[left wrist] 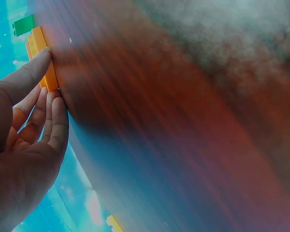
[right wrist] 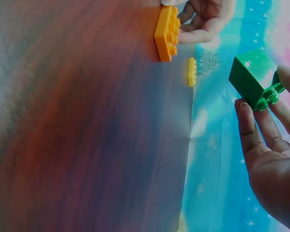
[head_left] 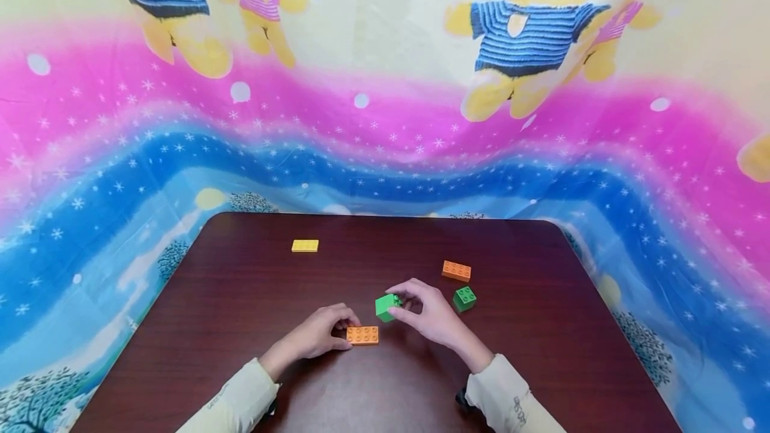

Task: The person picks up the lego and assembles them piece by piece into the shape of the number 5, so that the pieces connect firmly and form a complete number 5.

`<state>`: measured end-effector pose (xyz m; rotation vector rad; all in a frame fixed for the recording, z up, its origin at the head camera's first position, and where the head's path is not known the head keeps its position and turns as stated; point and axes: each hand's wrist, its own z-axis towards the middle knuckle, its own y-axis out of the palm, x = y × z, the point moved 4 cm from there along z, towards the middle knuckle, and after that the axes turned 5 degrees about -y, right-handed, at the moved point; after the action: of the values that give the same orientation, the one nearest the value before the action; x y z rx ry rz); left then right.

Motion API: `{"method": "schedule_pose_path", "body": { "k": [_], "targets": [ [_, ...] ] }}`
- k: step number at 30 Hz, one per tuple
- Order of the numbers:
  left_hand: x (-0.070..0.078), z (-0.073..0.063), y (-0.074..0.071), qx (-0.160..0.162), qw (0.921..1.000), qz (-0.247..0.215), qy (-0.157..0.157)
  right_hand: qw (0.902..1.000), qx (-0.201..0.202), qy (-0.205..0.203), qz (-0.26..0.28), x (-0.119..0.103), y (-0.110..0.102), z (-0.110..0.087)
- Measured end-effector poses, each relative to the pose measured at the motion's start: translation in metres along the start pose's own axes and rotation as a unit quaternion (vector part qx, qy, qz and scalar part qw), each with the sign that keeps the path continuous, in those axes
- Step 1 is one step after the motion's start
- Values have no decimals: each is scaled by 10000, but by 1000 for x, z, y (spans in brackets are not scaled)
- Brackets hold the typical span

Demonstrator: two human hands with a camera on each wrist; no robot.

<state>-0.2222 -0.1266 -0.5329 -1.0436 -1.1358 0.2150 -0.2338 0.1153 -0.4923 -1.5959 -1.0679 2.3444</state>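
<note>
My left hand [head_left: 319, 333] pinches the left end of an orange eight-stud toy brick [head_left: 363, 335] between thumb and fingers. That brick lies studs up at the near middle of the table. In the left wrist view, the thumb lies along the orange brick's [left wrist: 50, 77] near side. Just above and right of it, my right hand [head_left: 430, 313] grips a green toy brick [head_left: 387, 308] in its fingertips. The right wrist view has this green brick [right wrist: 249, 79] turned on its side, its studs facing the palm. Fingers hide part of its studded end.
A second green brick [head_left: 464, 299] with four studs sits right of my right hand. Behind it lies another orange brick [head_left: 456, 270]. A flat yellow brick [head_left: 305, 246] is near the back left of the dark wooden table [head_left: 240, 272]. A printed cloth [head_left: 385, 125] hangs behind.
</note>
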Motion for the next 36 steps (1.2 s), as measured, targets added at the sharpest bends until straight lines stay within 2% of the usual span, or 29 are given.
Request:
{"method": "schedule_pose_path", "body": {
  "k": [4, 13, 36],
  "targets": [
    [0, -1, -1, 31, 10000, -6, 75, 9999, -101, -10, 15, 2, 7, -2],
    [-2, 2, 1, -42, 9999, -36, -85, 9995, -296, -68, 47, 6, 19, -4],
    [-2, 1, 1, -119, 9997, -99, -164, 9988, -468, -24, -161, 10, 36, -1]
  ]
}}
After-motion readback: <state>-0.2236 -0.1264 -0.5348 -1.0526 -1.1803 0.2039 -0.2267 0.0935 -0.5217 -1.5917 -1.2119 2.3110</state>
